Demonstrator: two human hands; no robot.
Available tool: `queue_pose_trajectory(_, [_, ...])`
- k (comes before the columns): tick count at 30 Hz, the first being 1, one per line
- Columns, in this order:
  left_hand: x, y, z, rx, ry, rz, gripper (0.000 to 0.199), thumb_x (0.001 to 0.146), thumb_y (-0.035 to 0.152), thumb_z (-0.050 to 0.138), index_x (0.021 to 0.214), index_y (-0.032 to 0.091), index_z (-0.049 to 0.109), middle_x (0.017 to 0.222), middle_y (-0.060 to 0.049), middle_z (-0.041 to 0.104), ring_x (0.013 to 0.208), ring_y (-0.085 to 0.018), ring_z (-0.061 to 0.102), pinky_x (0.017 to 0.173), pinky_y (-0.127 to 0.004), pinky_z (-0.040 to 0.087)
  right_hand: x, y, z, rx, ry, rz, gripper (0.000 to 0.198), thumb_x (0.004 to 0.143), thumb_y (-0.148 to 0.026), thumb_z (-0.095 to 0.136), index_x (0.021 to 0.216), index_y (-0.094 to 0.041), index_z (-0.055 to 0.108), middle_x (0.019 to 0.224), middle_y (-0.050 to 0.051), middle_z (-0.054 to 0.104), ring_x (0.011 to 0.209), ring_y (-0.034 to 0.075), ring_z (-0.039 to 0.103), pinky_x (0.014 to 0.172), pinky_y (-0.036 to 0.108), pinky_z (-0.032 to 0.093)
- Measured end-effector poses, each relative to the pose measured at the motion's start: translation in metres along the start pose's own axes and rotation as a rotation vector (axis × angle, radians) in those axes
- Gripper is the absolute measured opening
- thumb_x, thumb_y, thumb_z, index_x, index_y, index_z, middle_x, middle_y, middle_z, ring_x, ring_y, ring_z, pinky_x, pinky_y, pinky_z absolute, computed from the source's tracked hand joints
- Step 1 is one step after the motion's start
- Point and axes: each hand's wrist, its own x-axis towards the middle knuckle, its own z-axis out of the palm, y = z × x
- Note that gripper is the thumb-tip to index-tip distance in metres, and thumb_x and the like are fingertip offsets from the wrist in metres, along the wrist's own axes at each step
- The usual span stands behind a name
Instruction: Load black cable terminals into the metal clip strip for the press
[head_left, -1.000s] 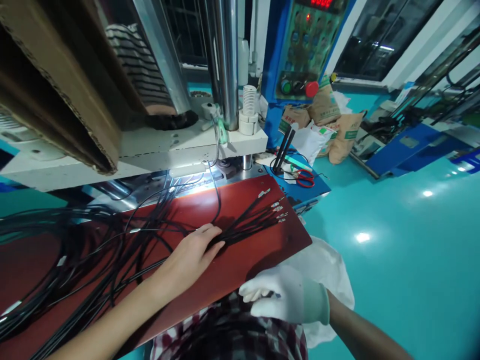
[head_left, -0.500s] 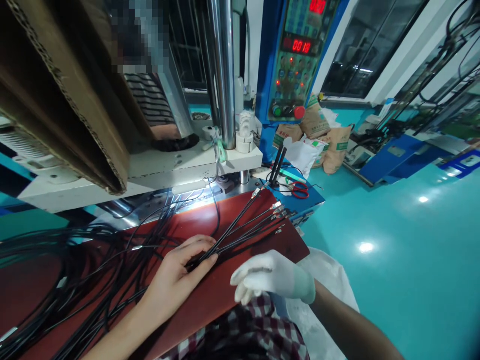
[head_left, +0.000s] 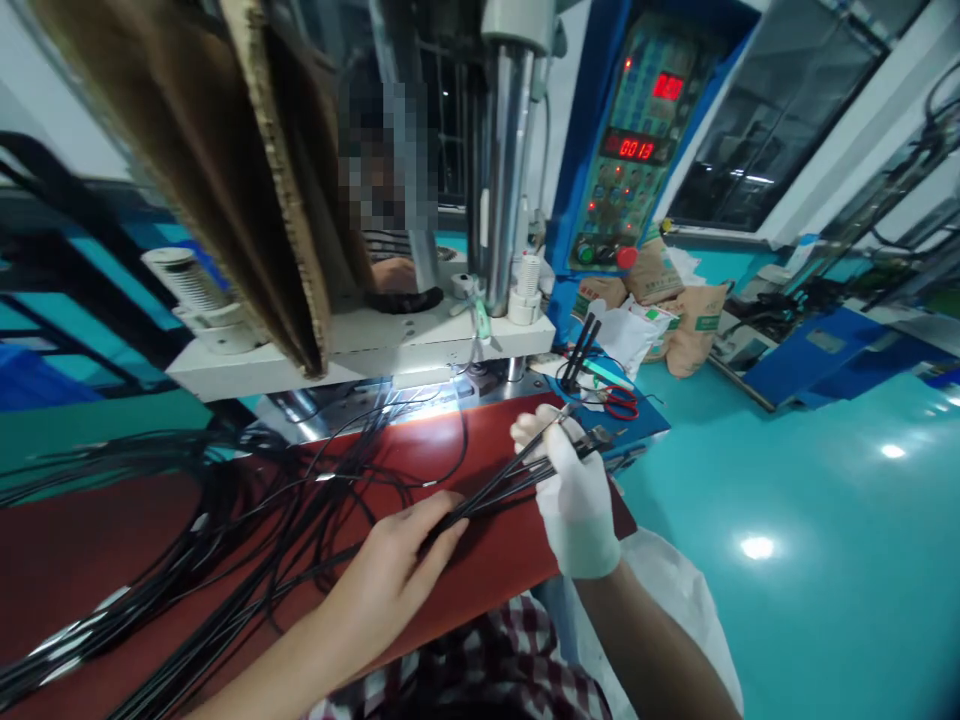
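The person's bare left hand (head_left: 397, 575) lies over a bundle of thin black cables (head_left: 491, 485) on the red-brown work mat (head_left: 90, 530), fingers curled lightly around the strands and pressing them down against the mat. The right hand (head_left: 570, 485), in a white glove, is closed around the same bundle further along, close to the metal-tipped cable ends (head_left: 596, 437), which stick out just past the gloved fingers toward the mat's far corner. Between the two hands the cables run in a taut, nearly straight line, lifted slightly at the gloved end. To the left the rest of the black cables (head_left: 225, 520) spread in loose loops and tangles across the mat (a few carry small white tags, too blurred to read). Behind the mat stands a white machine platform (head_left: 360, 345) with a polished steel column (head_left: 506, 170) rising from it, and a flap of brown cardboard (head_left: 247, 170) hangs in front on the left. Beyond the column another person in a striped top rests a forearm (head_left: 394, 275) on the platform. A blue control panel (head_left: 626, 150) with red digits stands to the right, red-handled scissors (head_left: 619, 402) lie on the blue ledge below it, and brown sacks (head_left: 679, 300) sit on the teal floor (head_left: 787, 560).
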Motion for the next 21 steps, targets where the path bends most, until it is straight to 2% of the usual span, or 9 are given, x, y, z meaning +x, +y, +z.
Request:
queue_pose_trajectory(2, [-0.009,0.004,0.011,0.163,0.030,0.095,0.019,0.097,0.023,0.040,0.102,0.017,0.057,0.086,-0.006,0.069,0.076,-0.017,0.066,0.069,-0.026,0.051,0.001,0.000,0.006,0.141,-0.017,0.057,0.023,0.076,-0.035,0.073,0.091,-0.021,0.063,0.082,0.001,0.064,0.079,0.014,0.063,0.073,0.029,0.051])
queue_pose_trajectory(4, [-0.020,0.006,0.024,0.372,0.040,0.220,0.023,0.095,0.017,0.037,0.101,0.013,0.058,0.080,-0.008,0.068,0.071,-0.020,0.065,0.068,-0.032,0.053,0.005,0.005,0.007,0.227,-0.089,0.181,0.025,0.073,-0.036,0.077,0.086,-0.021,0.062,0.072,-0.002,0.059,0.069,0.010,0.059,0.063,0.023,0.049])
queue_pose_trajectory(6, [-0.028,0.008,0.032,0.535,0.000,0.320,0.024,0.095,0.020,0.040,0.102,0.009,0.060,0.079,-0.010,0.068,0.070,-0.023,0.065,0.068,-0.037,0.054,0.012,0.018,0.004,0.233,-0.180,0.397,0.025,0.073,-0.033,0.077,0.088,-0.018,0.063,0.067,-0.004,0.055,0.057,0.005,0.052,0.052,0.017,0.043])
queue_pose_trajectory(8, [-0.027,0.005,0.030,0.562,-0.088,0.339,0.032,0.095,0.035,0.045,0.103,0.009,0.061,0.082,-0.010,0.068,0.074,-0.025,0.065,0.070,-0.040,0.055,0.019,0.034,-0.002,0.224,-0.231,0.627,0.022,0.075,-0.026,0.076,0.089,-0.014,0.064,0.064,-0.005,0.052,0.046,0.001,0.042,0.043,0.012,0.034])
queue_pose_trajectory(10, [-0.013,-0.005,0.015,0.525,-0.147,0.274,0.037,0.095,0.042,0.043,0.103,0.011,0.063,0.088,-0.010,0.069,0.081,-0.023,0.064,0.076,-0.038,0.055,0.025,0.048,-0.008,0.246,-0.226,0.785,0.017,0.078,-0.021,0.072,0.089,-0.011,0.063,0.062,-0.006,0.049,0.040,-0.002,0.034,0.038,0.011,0.028])
queue_pose_trajectory(12, [0.017,-0.024,-0.002,0.572,-0.147,0.148,0.031,0.099,0.026,0.036,0.110,0.011,0.061,0.100,-0.011,0.068,0.093,-0.020,0.063,0.086,-0.034,0.052,0.029,0.057,-0.014,0.287,-0.197,0.850,0.013,0.081,-0.018,0.069,0.090,-0.010,0.063,0.062,-0.007,0.048,0.039,-0.003,0.032,0.037,0.010,0.026])
queue_pose_trajectory(14, [0.056,-0.047,-0.013,0.779,-0.169,0.021,0.030,0.094,0.010,0.039,0.119,0.007,0.056,0.115,-0.016,0.064,0.110,-0.022,0.059,0.098,-0.036,0.046,0.030,0.061,-0.017,0.320,-0.197,0.869,0.015,0.082,-0.018,0.068,0.094,-0.010,0.063,0.064,-0.006,0.050,0.039,-0.003,0.033,0.038,0.010,0.026])
queue_pose_trajectory(18, [0.121,-0.082,-0.004,0.853,-0.161,-0.113,0.036,0.090,0.000,0.032,0.117,-0.001,0.054,0.106,-0.023,0.064,0.097,-0.026,0.066,0.078,-0.036,0.053,0.027,0.063,-0.022,0.348,-0.204,0.862,0.021,0.082,-0.021,0.069,0.099,-0.010,0.064,0.065,-0.006,0.050,0.040,-0.003,0.033,0.039,0.012,0.027])
queue_pose_trajectory(21, [0.136,-0.087,0.006,0.880,-0.158,-0.155,0.034,0.091,0.001,0.028,0.107,-0.001,0.058,0.097,-0.023,0.065,0.087,-0.027,0.069,0.068,-0.034,0.053,0.024,0.063,-0.028,0.344,-0.192,0.847,0.020,0.081,-0.023,0.070,0.097,-0.012,0.066,0.064,-0.006,0.050,0.040,-0.002,0.032,0.040,0.013,0.026])
